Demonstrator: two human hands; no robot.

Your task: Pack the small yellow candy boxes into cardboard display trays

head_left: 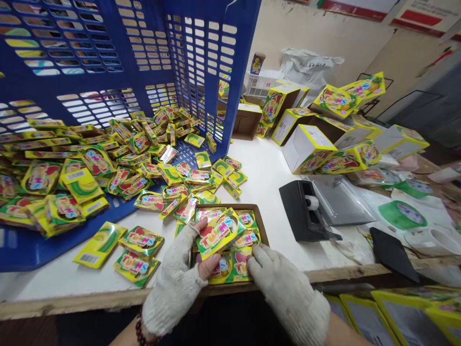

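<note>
My left hand (175, 278), in a white glove with bare fingertips, grips a yellow-green TWINS packet (220, 234) between thumb and fingers. This packet is tilted above an open carton (262, 222) with brown inner walls, near the table's front edge. Inside the carton, similar packets (242, 264) lie face up in rows. My right hand (283, 288), gloved the same way, rests its fingertips on the packets at the carton's right front, with no packet gripped in it. Left of my left hand lie loose packets (142, 240) on the white table.
A blue crate (32, 250) tipped on its side spills many packets (137, 142) onto the table. To the right stand a black tape dispenser (304, 211), clear plastic sheets (340, 199) and green tape rolls (401, 214). Empty yellow cartons (306, 149) are heaped behind.
</note>
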